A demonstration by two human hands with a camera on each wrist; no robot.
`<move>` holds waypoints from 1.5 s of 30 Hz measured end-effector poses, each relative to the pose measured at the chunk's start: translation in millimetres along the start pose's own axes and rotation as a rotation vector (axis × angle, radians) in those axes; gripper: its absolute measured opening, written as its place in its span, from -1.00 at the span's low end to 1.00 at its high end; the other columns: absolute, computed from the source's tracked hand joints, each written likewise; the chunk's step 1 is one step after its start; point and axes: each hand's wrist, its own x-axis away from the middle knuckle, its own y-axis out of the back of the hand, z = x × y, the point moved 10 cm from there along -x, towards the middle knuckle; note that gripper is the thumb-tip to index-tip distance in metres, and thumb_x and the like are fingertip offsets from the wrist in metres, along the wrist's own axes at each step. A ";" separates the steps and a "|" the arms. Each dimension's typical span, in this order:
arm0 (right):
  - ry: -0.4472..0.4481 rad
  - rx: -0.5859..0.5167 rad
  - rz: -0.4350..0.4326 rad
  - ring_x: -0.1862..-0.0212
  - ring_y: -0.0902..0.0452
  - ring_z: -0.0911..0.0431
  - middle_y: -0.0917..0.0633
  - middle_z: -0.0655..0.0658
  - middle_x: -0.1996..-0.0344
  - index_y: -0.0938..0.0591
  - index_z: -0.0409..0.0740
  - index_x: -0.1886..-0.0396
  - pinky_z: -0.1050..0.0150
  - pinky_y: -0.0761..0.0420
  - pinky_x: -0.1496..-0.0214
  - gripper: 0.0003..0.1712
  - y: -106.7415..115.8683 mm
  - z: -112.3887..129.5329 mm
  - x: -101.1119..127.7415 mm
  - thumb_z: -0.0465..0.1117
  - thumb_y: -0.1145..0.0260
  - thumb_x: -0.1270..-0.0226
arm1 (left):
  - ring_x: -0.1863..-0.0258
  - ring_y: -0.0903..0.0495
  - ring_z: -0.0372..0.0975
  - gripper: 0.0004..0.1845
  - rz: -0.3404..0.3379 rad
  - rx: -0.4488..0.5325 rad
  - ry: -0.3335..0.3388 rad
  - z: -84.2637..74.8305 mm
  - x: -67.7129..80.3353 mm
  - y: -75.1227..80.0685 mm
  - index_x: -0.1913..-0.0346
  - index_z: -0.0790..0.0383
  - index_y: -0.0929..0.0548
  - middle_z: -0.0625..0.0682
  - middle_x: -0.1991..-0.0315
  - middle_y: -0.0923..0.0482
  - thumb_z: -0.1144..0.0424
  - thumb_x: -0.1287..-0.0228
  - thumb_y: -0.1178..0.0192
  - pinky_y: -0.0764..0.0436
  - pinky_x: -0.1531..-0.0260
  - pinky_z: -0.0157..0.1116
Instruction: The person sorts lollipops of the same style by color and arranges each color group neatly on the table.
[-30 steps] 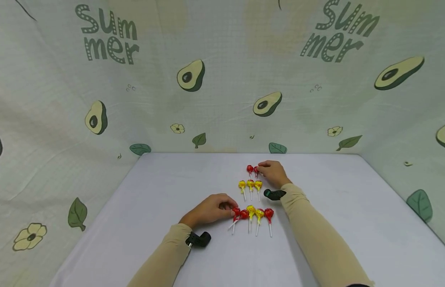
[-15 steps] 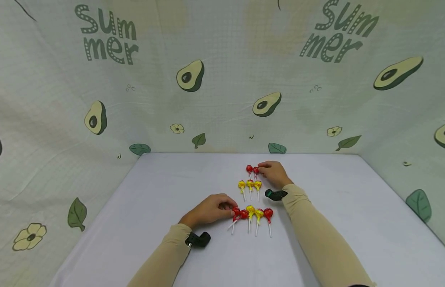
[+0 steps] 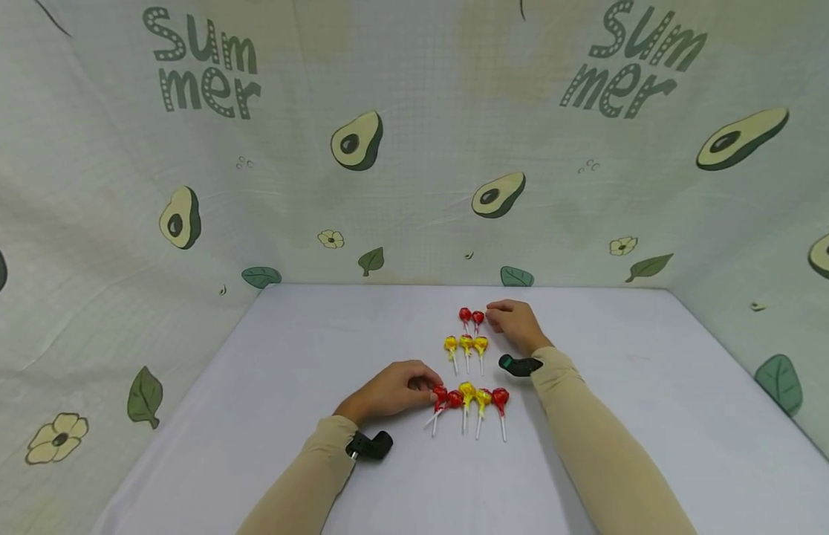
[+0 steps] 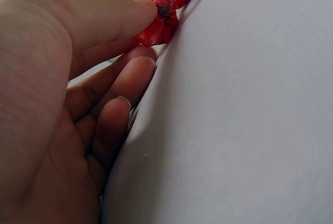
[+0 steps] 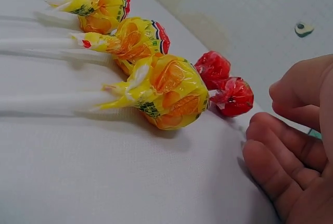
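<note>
My left hand (image 3: pixel 394 390) pinches the head of a red lollipop (image 4: pixel 156 28) between thumb and fingers, at the left end of the near row. Beside it another red lollipop (image 3: pixel 454 400) lies with its stick crossing the first one's. At the far end of the table, my right hand (image 3: pixel 516 324) holds nothing and rests just right of two red lollipops (image 3: pixel 478 317). In the right wrist view its fingers are loosely bent, with a small gap to the nearer red lollipop (image 5: pixel 235 98).
The near row also has two yellow lollipops (image 3: pixel 483 398) and a red lollipop (image 3: pixel 500 398) at its right end. Between the rows lie three yellow lollipops (image 3: pixel 466 342), sticks toward me. A patterned cloth (image 3: pixel 414 111) hangs behind the white table (image 3: pixel 321 327).
My right hand has let go of the right-hand far red lollipop and drawn slightly to the right. The left hand stays where it was on its lollipop.
</note>
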 end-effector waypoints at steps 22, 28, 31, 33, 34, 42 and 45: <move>-0.001 -0.092 0.021 -0.04 -0.59 -0.04 -0.66 -0.19 -0.06 -0.59 -0.19 -0.23 0.23 -0.64 0.05 -0.49 0.5 -6.0 50.9 0.06 -0.19 -0.52 | 0.24 -0.53 -0.32 -0.73 0.014 -0.016 0.010 2.5 5.4 -0.3 -0.08 -0.06 -0.72 -0.26 0.22 -0.59 0.10 -0.35 -0.32 -0.53 0.19 -0.33; 0.036 -0.037 0.019 0.03 -0.61 -0.03 -0.68 -0.19 -0.02 -0.61 -0.21 -0.19 0.26 -0.65 0.09 -0.52 0.6 -3.2 61.1 0.04 -0.20 -0.52 | 0.25 -0.53 -0.31 -0.79 -0.002 -0.014 0.022 6.3 4.9 4.8 0.00 -0.13 -0.72 -0.25 0.24 -0.59 0.09 -0.34 -0.33 -0.53 0.20 -0.32; 0.038 -0.010 0.009 0.06 -0.61 -0.02 -0.69 -0.19 0.00 -0.62 -0.22 -0.17 0.27 -0.65 0.11 -0.55 2.9 -5.4 67.8 0.01 -0.20 -0.52 | 0.25 -0.53 -0.30 -0.82 0.004 -0.004 0.015 6.5 3.7 3.5 0.03 -0.15 -0.71 -0.24 0.25 -0.59 0.09 -0.33 -0.34 -0.53 0.20 -0.31; 0.039 -0.012 0.012 0.08 -0.60 -0.02 -0.69 -0.19 0.02 -0.63 -0.22 -0.15 0.27 -0.65 0.12 -0.57 3.3 -6.8 71.6 -0.01 -0.22 -0.51 | 0.25 -0.53 -0.30 -0.83 0.005 0.000 0.018 6.4 3.5 2.9 0.05 -0.17 -0.71 -0.23 0.25 -0.59 0.08 -0.33 -0.34 -0.53 0.19 -0.31; 0.048 -0.010 0.018 0.09 -0.60 -0.02 -0.69 -0.20 0.02 -0.63 -0.23 -0.15 0.26 -0.64 0.12 -0.57 3.2 -6.6 73.5 -0.02 -0.22 -0.51 | 0.24 -0.53 -0.30 -0.84 0.003 0.004 0.020 6.4 3.1 2.7 0.06 -0.18 -0.71 -0.24 0.25 -0.59 0.08 -0.33 -0.34 -0.53 0.19 -0.31; 0.097 0.017 0.025 0.14 -0.60 -0.04 -0.70 -0.18 0.11 -0.64 -0.24 -0.11 0.23 -0.64 0.14 -0.61 7.9 -0.2 86.5 -0.06 -0.22 -0.51 | 0.27 -0.55 -0.26 -0.85 -0.015 0.057 0.044 5.0 -0.6 4.1 0.08 -0.17 -0.69 -0.18 0.28 -0.61 0.09 -0.32 -0.34 -0.53 0.21 -0.28; 0.093 0.013 0.031 0.17 -0.59 -0.04 -0.70 -0.18 0.13 -0.64 -0.25 -0.10 0.21 -0.63 0.15 -0.63 6.8 -0.4 91.4 -0.08 -0.22 -0.52 | 0.26 -0.55 -0.26 -0.85 -0.012 0.067 0.057 6.1 -0.5 3.6 0.08 -0.16 -0.68 -0.19 0.27 -0.62 0.07 -0.32 -0.34 -0.53 0.20 -0.27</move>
